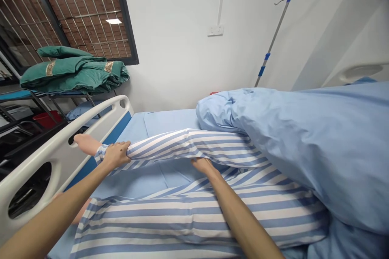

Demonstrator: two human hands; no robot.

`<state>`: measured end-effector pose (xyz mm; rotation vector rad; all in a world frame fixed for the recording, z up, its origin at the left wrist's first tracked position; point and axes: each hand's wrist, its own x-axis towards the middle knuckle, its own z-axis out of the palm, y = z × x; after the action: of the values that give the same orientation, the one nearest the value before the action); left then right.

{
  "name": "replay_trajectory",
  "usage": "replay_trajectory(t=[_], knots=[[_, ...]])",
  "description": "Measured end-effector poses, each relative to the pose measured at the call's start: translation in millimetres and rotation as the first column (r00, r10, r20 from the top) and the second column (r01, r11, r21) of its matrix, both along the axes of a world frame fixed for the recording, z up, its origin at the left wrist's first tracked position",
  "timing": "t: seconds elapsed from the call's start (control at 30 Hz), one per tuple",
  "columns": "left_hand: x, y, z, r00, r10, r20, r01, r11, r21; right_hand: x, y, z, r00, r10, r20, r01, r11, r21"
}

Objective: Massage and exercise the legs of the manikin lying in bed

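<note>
A figure in blue-and-white striped trousers (194, 147) lies on a hospital bed, with a light blue duvet (304, 129) over the upper body. The far leg is raised off the light blue sheet (164, 123). My left hand (117, 153) is wrapped round that leg's ankle, next to the bare foot (85, 143). My right hand (202, 164) reaches under the knee of the same leg, its fingers hidden beneath the striped cloth. The near leg (188, 218) lies flat under my right forearm.
A white footboard (60, 141) with oval holes closes the bed on the left. Beyond it, folded green blankets (75, 71) lie on a metal rack. An IV pole (273, 38) stands by the white wall. A white headboard (358, 73) shows at the far right.
</note>
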<state>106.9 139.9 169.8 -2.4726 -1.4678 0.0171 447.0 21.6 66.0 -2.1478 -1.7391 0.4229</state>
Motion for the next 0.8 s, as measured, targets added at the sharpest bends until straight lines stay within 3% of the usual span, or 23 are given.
replay_trajectory(t=[0.23,0.4,0.6,0.8], knots=[[-9.5,7.7,-29.1,1.0,-0.007,0.001,0.007,1.0,-0.024,1.3,3.0,-12.4,0.999,0.033,-0.041,-0.032,0.999,0.022],[-18.0,14.6,-44.7,0.998,-0.057,0.003,0.057,0.998,-0.019,-1.8,2.6,-18.9,0.993,0.096,-0.066,-0.102,0.991,-0.081],[-19.2,26.8,-52.0,0.998,-0.056,-0.009,0.056,0.997,-0.058,-7.6,5.9,-26.9,0.982,0.178,-0.067,-0.186,0.969,-0.16],[-15.0,42.2,-48.7,0.997,-0.075,-0.002,0.074,0.992,-0.105,-6.1,8.6,-33.5,0.989,0.137,-0.057,-0.146,0.96,-0.237]])
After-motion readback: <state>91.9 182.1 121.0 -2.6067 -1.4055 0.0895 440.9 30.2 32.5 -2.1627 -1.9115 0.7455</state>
